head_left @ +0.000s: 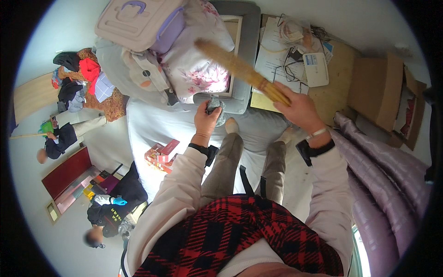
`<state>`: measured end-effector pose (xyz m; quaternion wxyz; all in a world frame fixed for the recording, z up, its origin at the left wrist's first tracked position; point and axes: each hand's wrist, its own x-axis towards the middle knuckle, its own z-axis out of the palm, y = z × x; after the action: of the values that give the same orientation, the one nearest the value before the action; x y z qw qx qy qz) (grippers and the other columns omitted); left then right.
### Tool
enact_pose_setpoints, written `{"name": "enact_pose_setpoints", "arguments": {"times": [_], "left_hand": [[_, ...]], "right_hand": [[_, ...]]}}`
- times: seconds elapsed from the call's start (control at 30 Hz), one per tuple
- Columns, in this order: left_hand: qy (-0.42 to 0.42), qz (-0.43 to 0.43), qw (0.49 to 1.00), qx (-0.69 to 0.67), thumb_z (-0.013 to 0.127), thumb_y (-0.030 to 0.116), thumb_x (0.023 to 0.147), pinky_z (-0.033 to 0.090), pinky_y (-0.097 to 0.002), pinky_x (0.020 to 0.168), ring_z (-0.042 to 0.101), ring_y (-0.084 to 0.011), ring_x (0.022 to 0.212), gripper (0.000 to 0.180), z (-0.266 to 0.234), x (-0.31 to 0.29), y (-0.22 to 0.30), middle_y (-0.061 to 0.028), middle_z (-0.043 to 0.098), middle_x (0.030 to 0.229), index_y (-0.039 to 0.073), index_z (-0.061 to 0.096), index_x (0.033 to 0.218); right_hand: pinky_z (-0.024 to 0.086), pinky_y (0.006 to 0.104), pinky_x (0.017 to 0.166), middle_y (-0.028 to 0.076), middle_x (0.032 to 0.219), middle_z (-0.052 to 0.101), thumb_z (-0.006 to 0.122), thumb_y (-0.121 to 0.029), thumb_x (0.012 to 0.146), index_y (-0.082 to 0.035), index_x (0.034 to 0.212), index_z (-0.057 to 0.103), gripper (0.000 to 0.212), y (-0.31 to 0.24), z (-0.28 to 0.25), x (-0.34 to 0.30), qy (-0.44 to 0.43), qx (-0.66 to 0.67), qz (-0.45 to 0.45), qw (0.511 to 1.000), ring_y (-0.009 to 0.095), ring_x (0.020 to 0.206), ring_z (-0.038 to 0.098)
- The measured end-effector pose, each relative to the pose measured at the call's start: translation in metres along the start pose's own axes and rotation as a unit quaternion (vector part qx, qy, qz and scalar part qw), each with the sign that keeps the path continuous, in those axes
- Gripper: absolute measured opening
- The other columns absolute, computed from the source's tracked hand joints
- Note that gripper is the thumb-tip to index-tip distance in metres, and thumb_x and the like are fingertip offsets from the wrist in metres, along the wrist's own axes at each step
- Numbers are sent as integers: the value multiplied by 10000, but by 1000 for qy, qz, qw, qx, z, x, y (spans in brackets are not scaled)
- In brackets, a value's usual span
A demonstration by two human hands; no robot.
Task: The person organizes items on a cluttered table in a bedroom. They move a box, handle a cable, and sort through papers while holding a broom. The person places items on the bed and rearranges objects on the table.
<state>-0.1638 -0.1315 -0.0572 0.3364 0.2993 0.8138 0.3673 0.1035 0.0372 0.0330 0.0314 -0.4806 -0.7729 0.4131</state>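
Observation:
My right hand [301, 111] is closed around the handle of a straw hand broom [237, 69]. Its bristle end points up and left, over a white pillow with pink flowers [196, 78]; whether it touches is hard to tell. Lower and to the left, my left hand [205, 122] grips a bunched grey cloth [215, 109] near the lower edge of a grey padded frame [237, 101]. My feet and legs show below, by the grey-white bed sheet [152, 124].
A lidded storage box [138, 21] sits at the upper left. Papers, cables and a white router [315, 69] lie on a wooden table [341, 60]. To the right are a cardboard box [376, 92] and purple curtain [383, 175]. Red boxes [161, 154] rest on the bed. Two people are at left.

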Motion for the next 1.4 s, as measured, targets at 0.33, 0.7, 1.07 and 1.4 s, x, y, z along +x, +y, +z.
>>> {"name": "enact_pose_setpoints", "arguments": {"times": [0.33, 0.7, 1.07, 1.4], "left_hand": [[-55, -36, 996, -52, 699, 254, 693, 462, -288, 725, 594, -182, 816, 424, 10, -9, -1, -95, 618, 912, 34, 558, 1028], [-9, -11, 1000, -20, 705, 245, 708, 463, -267, 686, 584, -148, 754, 407, -14, 3, -13, -84, 618, 854, 25, 561, 1019], [1, 169, 979, 113, 664, 365, 702, 439, -342, 785, 565, -288, 900, 498, 7, 41, 5, -134, 592, 961, 43, 542, 1062], [82, 234, 893, 376, 606, 400, 716, 421, -450, 735, 494, -352, 954, 527, 71, 43, -1, -167, 479, 1077, 108, 481, 1136]], "right_hand": [[459, 423, 589, 194, 763, 604, 544, -348, 802, -175, 1260, 419, 505, -2, 26, 12, 94, 13, 20, 995, 381, 683, 583], [454, 423, 647, 198, 837, 605, 502, -400, 819, -191, 1249, 424, 484, 55, 50, -22, 33, -66, 99, 992, 364, 767, 583], [491, 348, 591, 131, 829, 619, 659, -279, 739, -105, 1240, 451, 570, 103, 34, -228, 211, -110, 175, 955, 250, 598, 578], [438, 395, 780, 206, 1039, 561, 556, -317, 811, -35, 1254, 384, 552, 196, 37, -93, 360, 72, 348, 863, 348, 942, 549]]}}
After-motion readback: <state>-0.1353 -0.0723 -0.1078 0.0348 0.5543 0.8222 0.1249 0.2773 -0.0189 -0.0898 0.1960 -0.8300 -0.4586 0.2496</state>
